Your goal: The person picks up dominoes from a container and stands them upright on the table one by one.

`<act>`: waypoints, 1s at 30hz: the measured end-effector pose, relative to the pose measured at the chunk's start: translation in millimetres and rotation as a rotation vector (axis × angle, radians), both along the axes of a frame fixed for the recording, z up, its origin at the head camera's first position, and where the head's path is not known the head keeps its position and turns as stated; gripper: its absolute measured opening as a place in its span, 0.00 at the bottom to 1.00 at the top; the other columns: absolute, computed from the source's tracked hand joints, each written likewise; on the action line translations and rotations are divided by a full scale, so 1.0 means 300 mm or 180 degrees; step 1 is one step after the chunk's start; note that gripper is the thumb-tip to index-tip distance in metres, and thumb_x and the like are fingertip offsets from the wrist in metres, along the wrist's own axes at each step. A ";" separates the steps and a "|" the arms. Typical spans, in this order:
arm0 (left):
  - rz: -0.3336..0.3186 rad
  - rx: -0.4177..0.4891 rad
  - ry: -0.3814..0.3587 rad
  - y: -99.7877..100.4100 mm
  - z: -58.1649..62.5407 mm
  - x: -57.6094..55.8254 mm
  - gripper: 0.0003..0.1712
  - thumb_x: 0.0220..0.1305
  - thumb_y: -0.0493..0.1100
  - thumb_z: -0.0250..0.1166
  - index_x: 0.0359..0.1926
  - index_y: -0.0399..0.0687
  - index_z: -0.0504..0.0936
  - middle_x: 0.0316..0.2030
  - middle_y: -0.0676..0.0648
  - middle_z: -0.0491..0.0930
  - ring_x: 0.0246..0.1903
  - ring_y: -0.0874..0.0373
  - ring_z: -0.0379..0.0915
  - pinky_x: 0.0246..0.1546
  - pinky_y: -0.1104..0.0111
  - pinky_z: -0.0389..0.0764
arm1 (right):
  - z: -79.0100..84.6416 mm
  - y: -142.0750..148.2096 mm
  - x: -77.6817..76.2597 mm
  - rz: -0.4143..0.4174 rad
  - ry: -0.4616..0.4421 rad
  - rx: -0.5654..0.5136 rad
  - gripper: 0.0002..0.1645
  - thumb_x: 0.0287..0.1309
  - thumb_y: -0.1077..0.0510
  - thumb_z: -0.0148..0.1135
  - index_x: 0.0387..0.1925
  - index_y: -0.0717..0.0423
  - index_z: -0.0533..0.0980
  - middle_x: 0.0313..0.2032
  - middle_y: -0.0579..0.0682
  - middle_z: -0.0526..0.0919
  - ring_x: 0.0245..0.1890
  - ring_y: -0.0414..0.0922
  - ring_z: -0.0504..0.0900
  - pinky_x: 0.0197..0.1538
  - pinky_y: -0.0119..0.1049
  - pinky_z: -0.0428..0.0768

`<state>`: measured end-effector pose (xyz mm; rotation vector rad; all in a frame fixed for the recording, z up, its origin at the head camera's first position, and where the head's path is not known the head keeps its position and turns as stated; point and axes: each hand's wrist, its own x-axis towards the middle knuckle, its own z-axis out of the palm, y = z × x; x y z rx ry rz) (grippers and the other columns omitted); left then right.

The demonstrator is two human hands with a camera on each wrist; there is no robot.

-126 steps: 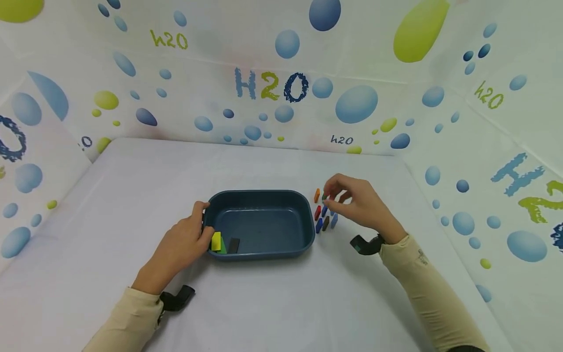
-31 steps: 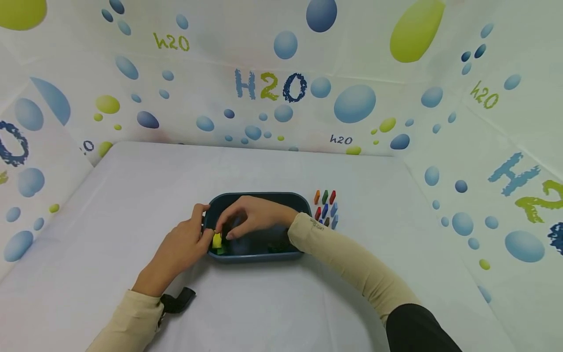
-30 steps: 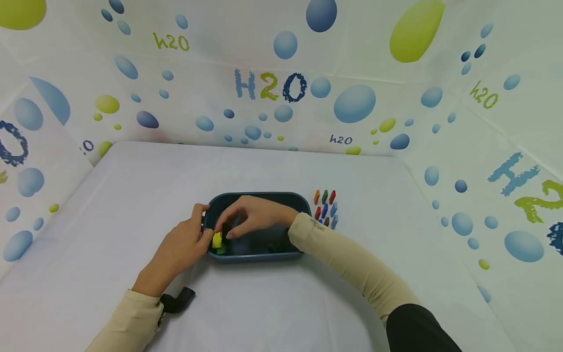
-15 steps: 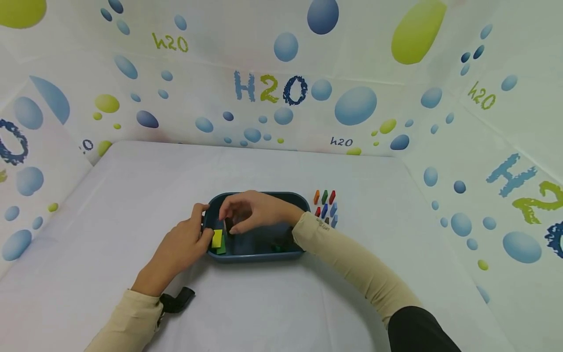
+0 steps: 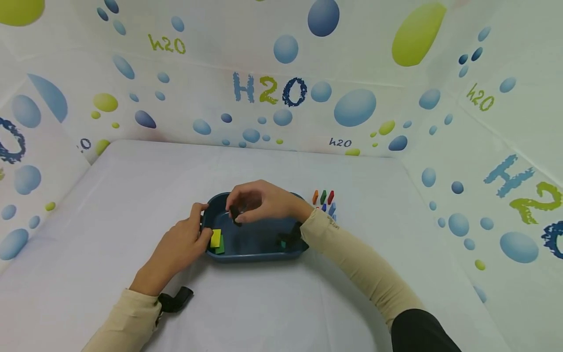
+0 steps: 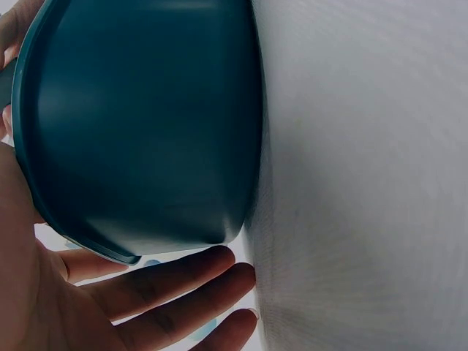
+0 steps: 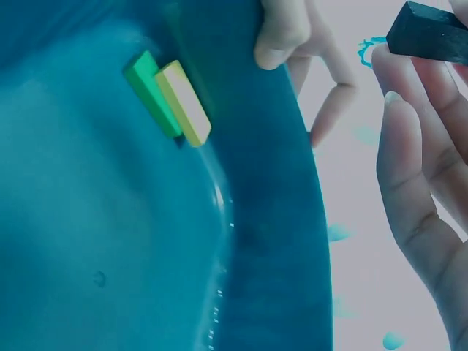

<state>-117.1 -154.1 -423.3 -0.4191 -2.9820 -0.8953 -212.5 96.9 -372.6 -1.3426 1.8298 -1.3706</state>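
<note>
A dark blue plastic basin [image 5: 257, 257] rests on the white cloth. At its left end my left hand [image 5: 176, 247] grips the rim, thumb over the edge; in the left wrist view several fingers lie outside the wall [image 6: 139, 131]. Above the basin's left half, my right hand [image 5: 270, 201] pinches a small black block [image 7: 430, 33] between thumb and fingers, off the basin floor. In the basin's near left corner a yellow block [image 5: 215, 238] leans against a green block [image 5: 221, 246].
Right of the basin, several small blocks stand in rows, among them an orange block [image 5: 315, 196], a green block [image 5: 323, 197] and a red block [image 5: 331, 197]. My right forearm partly hides the nearer ones. A patterned cloth wall [image 5: 198, 88] rises behind.
My right hand came from the standing blocks into the basin, and the black block that lay there is now pinched and raised, moving up and slightly right. My left hand stays on the rim.
</note>
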 end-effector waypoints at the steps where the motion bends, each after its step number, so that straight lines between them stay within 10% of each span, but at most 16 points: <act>1: 0.0004 -0.0006 0.0011 0.001 0.000 0.001 0.30 0.73 0.42 0.52 0.72 0.38 0.58 0.21 0.49 0.70 0.19 0.57 0.66 0.21 0.64 0.67 | 0.005 0.007 0.001 -0.0026 0.0018 -0.0001 0.18 0.64 0.66 0.66 0.54 0.70 0.77 0.47 0.57 0.84 0.45 0.50 0.84 0.50 0.45 0.86; 30: 0.0029 -0.0011 0.0025 0.012 -0.022 -0.003 0.31 0.73 0.41 0.50 0.73 0.37 0.58 0.21 0.49 0.68 0.18 0.57 0.65 0.21 0.64 0.66 | 0.099 0.290 0.041 -0.1074 0.0463 -0.0192 0.17 0.63 0.67 0.68 0.53 0.61 0.81 0.46 0.56 0.85 0.45 0.51 0.87 0.51 0.46 0.87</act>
